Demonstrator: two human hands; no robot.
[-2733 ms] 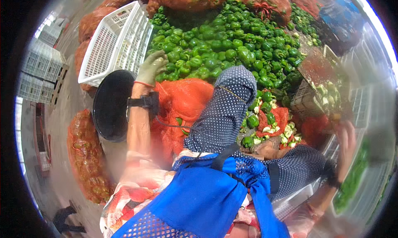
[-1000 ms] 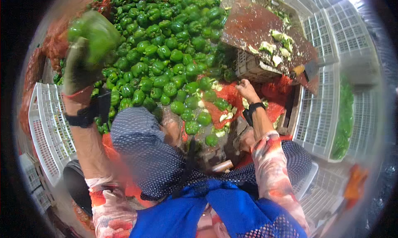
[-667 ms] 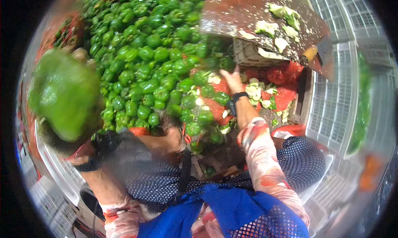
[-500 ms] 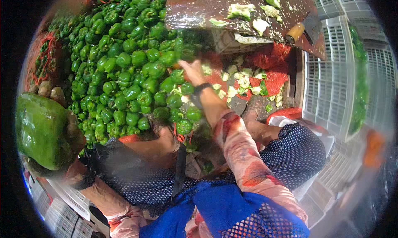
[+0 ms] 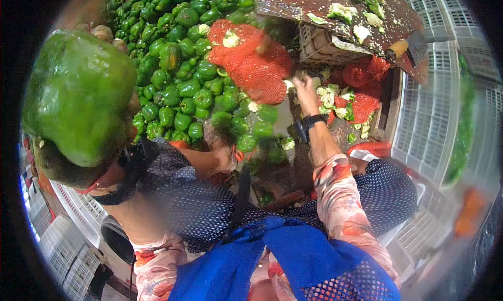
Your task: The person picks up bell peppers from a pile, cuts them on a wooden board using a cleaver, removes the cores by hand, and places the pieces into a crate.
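Note:
At the far left, close to the view, my left hand (image 5: 68, 170) is closed around a large green bell pepper (image 5: 78, 96). Some fingertips show over the pepper's top edge. My right hand (image 5: 306, 91) is low over the floor, its fingers bent and drawn together among pale pepper-core scraps (image 5: 328, 97). Whatever those fingers hold is too small or hidden to name. Just left of them, a crumpled red mesh bag (image 5: 251, 60) lies partly over the pile of green peppers (image 5: 181, 91), with a pale scrap on it.
A brown board (image 5: 314, 2) at the back carries seeds, scraps and a wooden-handled cleaver (image 5: 398, 49). Beneath it is a slatted crate (image 5: 319, 44). White plastic crates (image 5: 424, 96) line the right side. More red mesh (image 5: 367, 99) lies below the board.
The red mesh bag now lies over the peppers, left of my right hand. That hand has moved right, off the pile's edge. My left hand has brought its pepper up and closer.

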